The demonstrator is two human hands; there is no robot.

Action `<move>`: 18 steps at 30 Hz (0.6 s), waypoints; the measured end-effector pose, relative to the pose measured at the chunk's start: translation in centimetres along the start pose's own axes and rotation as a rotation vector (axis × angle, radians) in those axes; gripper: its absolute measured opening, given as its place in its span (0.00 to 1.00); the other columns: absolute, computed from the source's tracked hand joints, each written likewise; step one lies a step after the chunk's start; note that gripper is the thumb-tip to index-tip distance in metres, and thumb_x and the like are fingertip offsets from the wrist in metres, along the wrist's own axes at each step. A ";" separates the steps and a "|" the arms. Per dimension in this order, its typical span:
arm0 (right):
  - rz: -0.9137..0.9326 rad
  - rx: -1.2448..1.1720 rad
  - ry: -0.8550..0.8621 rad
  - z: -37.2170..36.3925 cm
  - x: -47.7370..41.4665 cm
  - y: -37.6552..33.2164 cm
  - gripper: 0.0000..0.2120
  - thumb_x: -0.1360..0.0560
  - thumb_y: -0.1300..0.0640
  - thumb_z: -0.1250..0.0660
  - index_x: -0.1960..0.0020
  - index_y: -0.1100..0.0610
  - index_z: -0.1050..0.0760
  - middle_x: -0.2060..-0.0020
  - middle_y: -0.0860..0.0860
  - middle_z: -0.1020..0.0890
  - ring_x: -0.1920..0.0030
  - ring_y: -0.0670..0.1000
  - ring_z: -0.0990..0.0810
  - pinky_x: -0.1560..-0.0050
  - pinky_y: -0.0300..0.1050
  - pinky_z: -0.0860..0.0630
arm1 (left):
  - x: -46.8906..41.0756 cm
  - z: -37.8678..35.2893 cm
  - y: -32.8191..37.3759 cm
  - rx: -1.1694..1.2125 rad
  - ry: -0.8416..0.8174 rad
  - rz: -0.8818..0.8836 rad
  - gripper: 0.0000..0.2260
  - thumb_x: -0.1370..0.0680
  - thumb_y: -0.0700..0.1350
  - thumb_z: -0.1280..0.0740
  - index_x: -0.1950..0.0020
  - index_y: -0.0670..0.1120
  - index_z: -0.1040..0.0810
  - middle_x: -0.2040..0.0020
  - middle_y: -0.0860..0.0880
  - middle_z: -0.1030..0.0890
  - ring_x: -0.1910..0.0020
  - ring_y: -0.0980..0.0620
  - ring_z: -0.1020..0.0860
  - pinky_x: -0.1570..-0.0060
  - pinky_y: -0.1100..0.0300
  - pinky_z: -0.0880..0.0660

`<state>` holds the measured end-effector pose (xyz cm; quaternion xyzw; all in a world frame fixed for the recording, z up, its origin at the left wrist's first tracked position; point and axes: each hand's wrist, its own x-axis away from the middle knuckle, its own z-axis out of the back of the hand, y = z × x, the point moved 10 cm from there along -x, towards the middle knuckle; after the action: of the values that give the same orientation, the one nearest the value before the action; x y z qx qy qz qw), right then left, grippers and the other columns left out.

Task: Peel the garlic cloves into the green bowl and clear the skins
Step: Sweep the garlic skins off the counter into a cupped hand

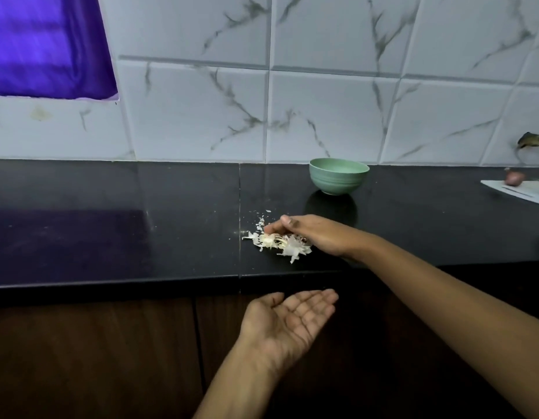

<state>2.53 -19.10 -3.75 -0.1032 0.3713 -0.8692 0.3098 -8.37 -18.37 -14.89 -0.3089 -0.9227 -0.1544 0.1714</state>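
Clearing step, I judge; right hand (310, 234), fingers straight, touches the skins (277, 241) near the tabletop (141, 231) edge; left hand (289, 322) is held below it, palm up, fingers open; bowl (337, 176) stands behind; next, a gentle sweep into the palm.

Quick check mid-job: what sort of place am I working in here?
Most likely a home kitchen: a polished black countertop backed by a marble-patterned tiled wall, wooden cabinet fronts below, and a green bowl and a heap of garlic skins on the counter.
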 end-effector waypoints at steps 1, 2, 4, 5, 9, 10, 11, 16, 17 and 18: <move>0.012 -0.004 -0.006 -0.4 0.5 -0.2 0.23 0.20 0.42 0.51 0.39 0.48 0.22 0.38 0.41 0.22 0.37 0.37 0.28 0.32 0.39 0.37 | 0.1 -0.1 0.0 0.021 -0.005 0.013 0.26 0.18 0.46 0.53 0.42 0.23 0.30 0.48 0.25 0.24 0.36 0.32 0.29 0.43 0.41 0.30; 0.022 0.000 -0.011 -0.7 0.9 -0.5 0.22 0.20 0.42 0.51 0.40 0.48 0.22 0.38 0.42 0.22 0.36 0.37 0.28 0.31 0.40 0.38 | 0.2 -0.3 0.0 0.033 -0.011 0.020 0.26 0.18 0.46 0.53 0.43 0.23 0.30 0.48 0.25 0.24 0.34 0.32 0.31 0.42 0.41 0.33; 0.031 0.009 -0.004 -1.3 1.6 -0.8 0.22 0.20 0.43 0.50 0.41 0.48 0.21 0.39 0.42 0.21 0.36 0.38 0.28 0.29 0.42 0.38 | 0.3 -0.4 0.0 0.049 -0.007 0.033 0.27 0.18 0.47 0.53 0.46 0.22 0.29 0.48 0.24 0.25 0.33 0.32 0.31 0.41 0.40 0.34; 0.030 0.017 0.010 -1.4 1.9 -1.1 0.21 0.19 0.43 0.50 0.41 0.48 0.21 0.40 0.43 0.21 0.36 0.38 0.28 0.29 0.43 0.38 | 0.3 -0.4 0.1 0.052 -0.008 0.028 0.28 0.18 0.47 0.53 0.47 0.22 0.29 0.47 0.23 0.25 0.33 0.32 0.31 0.41 0.40 0.35; 0.026 -0.059 0.066 -2.0 3.2 -2.3 0.22 0.19 0.44 0.49 0.43 0.51 0.19 0.44 0.46 0.18 0.40 0.42 0.23 0.32 0.45 0.34 | 0.2 -0.7 0.3 0.054 -0.017 0.007 0.26 0.17 0.47 0.52 0.43 0.23 0.29 0.48 0.24 0.24 0.34 0.32 0.31 0.42 0.39 0.35; 0.030 -0.086 0.074 -2.4 3.5 -2.5 0.22 0.19 0.44 0.49 0.44 0.52 0.19 0.45 0.46 0.18 0.42 0.42 0.22 0.33 0.45 0.32 | 0.3 -0.9 0.4 0.058 -0.030 -0.004 0.25 0.18 0.46 0.52 0.40 0.25 0.29 0.46 0.25 0.24 0.36 0.31 0.29 0.43 0.39 0.34; 0.034 -0.100 0.087 -2.7 4.0 -2.8 0.21 0.19 0.44 0.48 0.45 0.52 0.19 0.46 0.46 0.17 0.42 0.42 0.22 0.34 0.43 0.31 | 0.5 -1.2 0.5 0.066 -0.040 -0.017 0.24 0.18 0.46 0.50 0.38 0.28 0.28 0.44 0.27 0.23 0.40 0.31 0.26 0.44 0.38 0.31; 0.119 -0.164 0.173 -3.7 6.0 -4.1 0.19 0.21 0.47 0.44 0.47 0.57 0.18 0.50 0.48 0.16 0.48 0.40 0.19 0.43 0.34 0.27 | 0.8 -1.2 1.4 0.019 -0.016 -0.111 0.19 0.21 0.46 0.43 0.51 0.32 0.19 0.54 0.36 0.16 0.59 0.39 0.16 0.61 0.41 0.21; 0.153 -0.156 0.189 -3.7 6.4 -4.4 0.18 0.21 0.48 0.43 0.48 0.57 0.18 0.51 0.49 0.15 0.48 0.41 0.19 0.44 0.34 0.27 | 0.8 -1.2 1.5 0.009 -0.021 -0.121 0.16 0.22 0.45 0.42 0.47 0.35 0.21 0.50 0.38 0.17 0.53 0.41 0.17 0.53 0.44 0.21; 0.187 -0.139 0.205 -3.7 6.7 -4.5 0.16 0.22 0.49 0.40 0.48 0.57 0.18 0.52 0.49 0.15 0.49 0.42 0.19 0.45 0.35 0.26 | 0.7 -1.2 1.5 0.003 -0.031 -0.124 0.16 0.25 0.43 0.41 0.44 0.36 0.22 0.47 0.40 0.17 0.47 0.43 0.19 0.48 0.47 0.22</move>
<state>-6.30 -18.65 -3.49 0.0002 0.4682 -0.8147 0.3421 -7.66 -17.29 -13.30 -0.2531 -0.9429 -0.1587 0.1474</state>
